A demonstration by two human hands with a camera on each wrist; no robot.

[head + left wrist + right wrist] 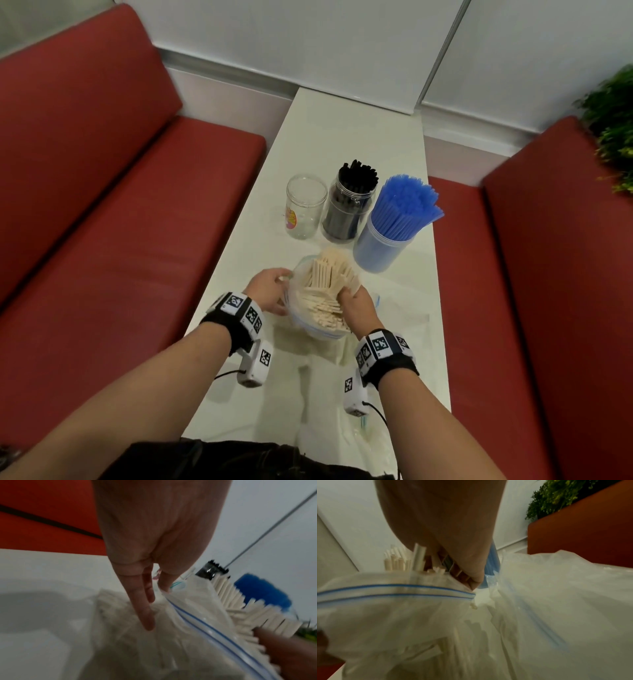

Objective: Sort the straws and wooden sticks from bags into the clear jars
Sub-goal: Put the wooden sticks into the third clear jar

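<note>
A clear zip bag full of pale wooden sticks stands open on the white table in front of me. My left hand pinches the bag's left rim, thumb inside and fingers outside. My right hand is in the bag's mouth, its fingers curled round a bunch of sticks. Behind the bag stand three jars: an empty clear jar, one with black straws, and one with blue straws.
Flat empty plastic bags lie on the table to the right of the stick bag and toward me. Red benches run along both sides of the narrow table. A green plant is at the far right.
</note>
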